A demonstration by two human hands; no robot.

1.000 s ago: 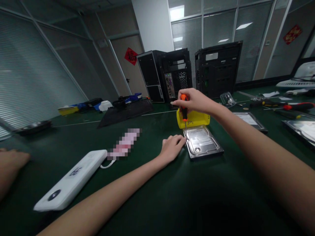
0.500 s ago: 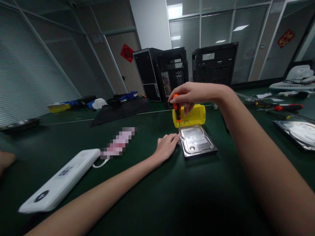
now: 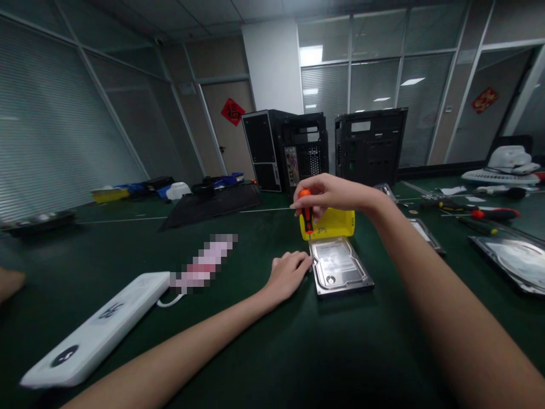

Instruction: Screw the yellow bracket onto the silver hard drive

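Observation:
A silver hard drive (image 3: 340,264) lies flat on the dark green table (image 3: 264,352), with a yellow tray (image 3: 330,224) just behind it. My right hand (image 3: 330,193) grips an orange-and-black screwdriver (image 3: 306,215) by its top. The tool stands upright with its tip at the drive's far left corner. My left hand (image 3: 289,274) rests on the table with loosely curled fingers touching the drive's left edge.
A white power bank (image 3: 93,335) with a cable lies at the left front. Two open black computer cases (image 3: 293,149) stand at the back. More drives (image 3: 511,258) and screwdrivers (image 3: 489,214) lie at the right. Another person's hand (image 3: 8,281) shows at the left edge.
The view has shifted and tilted up a little. My right hand's fingers have turned on the screwdriver handle. My left hand and the drive have stayed where they were.

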